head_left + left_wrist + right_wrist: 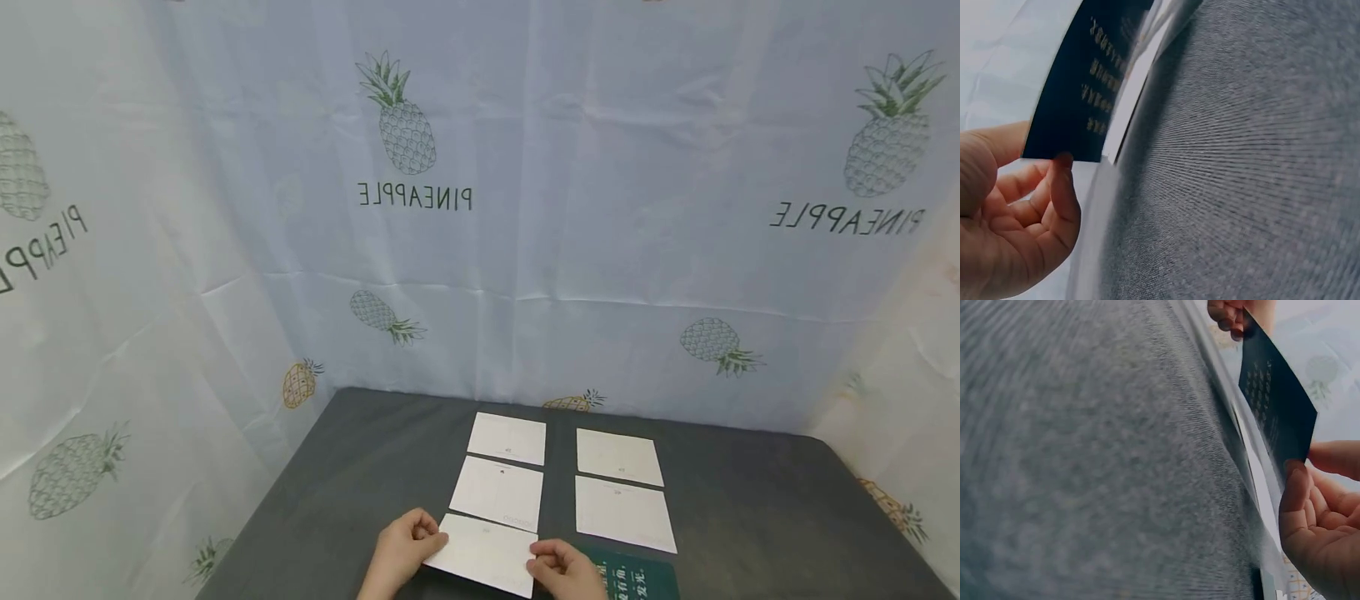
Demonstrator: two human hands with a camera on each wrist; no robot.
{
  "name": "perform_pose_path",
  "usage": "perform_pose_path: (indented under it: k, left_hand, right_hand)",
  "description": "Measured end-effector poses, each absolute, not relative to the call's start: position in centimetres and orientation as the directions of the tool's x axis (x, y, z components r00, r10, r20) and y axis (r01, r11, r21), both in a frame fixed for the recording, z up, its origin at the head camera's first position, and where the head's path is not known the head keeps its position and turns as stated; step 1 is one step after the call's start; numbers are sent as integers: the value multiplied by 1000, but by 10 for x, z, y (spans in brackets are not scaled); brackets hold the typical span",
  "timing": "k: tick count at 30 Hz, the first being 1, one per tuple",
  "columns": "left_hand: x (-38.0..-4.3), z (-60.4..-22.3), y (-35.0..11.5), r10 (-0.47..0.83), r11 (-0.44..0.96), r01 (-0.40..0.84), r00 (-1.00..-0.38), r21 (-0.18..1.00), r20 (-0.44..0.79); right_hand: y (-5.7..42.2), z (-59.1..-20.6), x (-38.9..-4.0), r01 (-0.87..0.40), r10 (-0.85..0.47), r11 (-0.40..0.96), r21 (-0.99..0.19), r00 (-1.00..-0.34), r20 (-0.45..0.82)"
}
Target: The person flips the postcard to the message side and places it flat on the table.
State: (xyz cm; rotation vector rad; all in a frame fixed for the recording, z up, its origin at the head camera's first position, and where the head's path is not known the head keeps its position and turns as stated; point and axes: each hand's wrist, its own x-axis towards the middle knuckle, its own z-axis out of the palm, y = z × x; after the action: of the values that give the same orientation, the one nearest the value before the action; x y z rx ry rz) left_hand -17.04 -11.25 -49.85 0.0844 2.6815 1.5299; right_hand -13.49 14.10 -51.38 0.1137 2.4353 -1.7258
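Observation:
A postcard (pixel 483 554) is held just above the table's near part, its pale side up in the head view. My left hand (pixel 405 546) pinches its left edge between thumb and fingers, and my right hand (pixel 562 571) pinches the right edge. Seen from the left wrist, the underside of the postcard (pixel 1072 94) is dark with lines of light writing. The right wrist view shows the same dark face of the postcard (pixel 1279 403), slightly bent, between both hands. Behind it, two white cards (pixel 497 493) lie in a column on the table.
To the right lie two more white cards (pixel 625 514), one behind the other. A dark green card (pixel 656 575) with white characters lies before them, partly covered by my right hand. The dark grey table (pixel 337 475) backs onto a pineapple-print curtain (pixel 487 250).

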Motion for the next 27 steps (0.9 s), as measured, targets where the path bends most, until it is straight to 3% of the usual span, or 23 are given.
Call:
perform_pose_path:
  k: [14, 21, 27]
  left_hand:
    - [-168, -503, -106, 151, 688, 153, -986, 710, 66]
    - [-171, -504, -101, 142, 772, 171, -985, 612, 96]
    - [-172, -501, -96, 130, 806, 134, -990, 577, 49]
  right_hand:
    - [131, -521, -141, 72, -72, 587, -807, -987, -141]
    - [128, -521, -143, 66, -92, 607, -792, -984, -153]
    - [127, -521, -144, 46, -100, 631, -775, -985, -140]
